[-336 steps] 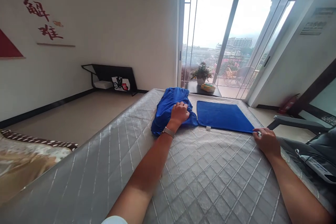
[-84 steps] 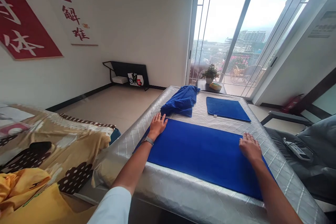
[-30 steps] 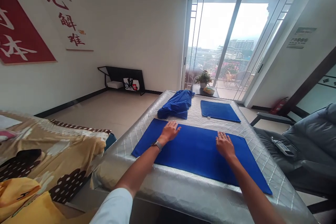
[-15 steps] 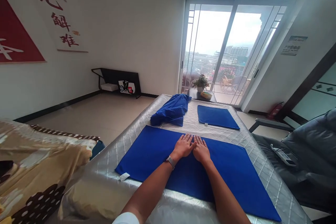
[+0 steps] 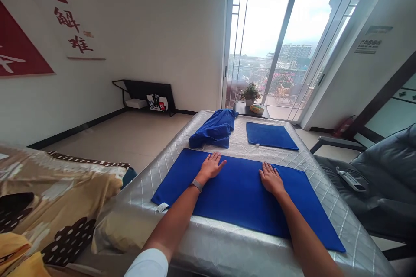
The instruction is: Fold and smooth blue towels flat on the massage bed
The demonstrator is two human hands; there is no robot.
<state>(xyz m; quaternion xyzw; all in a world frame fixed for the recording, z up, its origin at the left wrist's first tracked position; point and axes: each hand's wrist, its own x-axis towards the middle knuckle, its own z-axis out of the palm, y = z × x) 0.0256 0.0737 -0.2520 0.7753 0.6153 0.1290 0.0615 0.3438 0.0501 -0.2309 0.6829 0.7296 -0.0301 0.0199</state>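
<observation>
A blue towel (image 5: 240, 190) lies spread out flat across the near part of a bed with a silvery quilted cover (image 5: 234, 229). My left hand (image 5: 210, 167) rests palm down on its left half, near the far edge, thumb stretched out. Flat on the right half lies my right hand (image 5: 271, 178), fingers extended. Neither hand grips the cloth. A white label (image 5: 162, 207) sticks out at the towel's near left corner. Beyond it, a crumpled blue cloth (image 5: 214, 130) lies to the left and a folded blue towel (image 5: 271, 135) to the right.
A patterned blanket (image 5: 71, 199) covers something low at the left. On the right stands a dark armchair (image 5: 383, 181) with a white device (image 5: 351, 180) on its seat. A small table with a potted plant (image 5: 250, 94) stands by the glass door (image 5: 260, 52).
My hands were together at the towel's middle; they have slid apart, the left one leftward and the right one rightward. The camera view has tilted slightly downward.
</observation>
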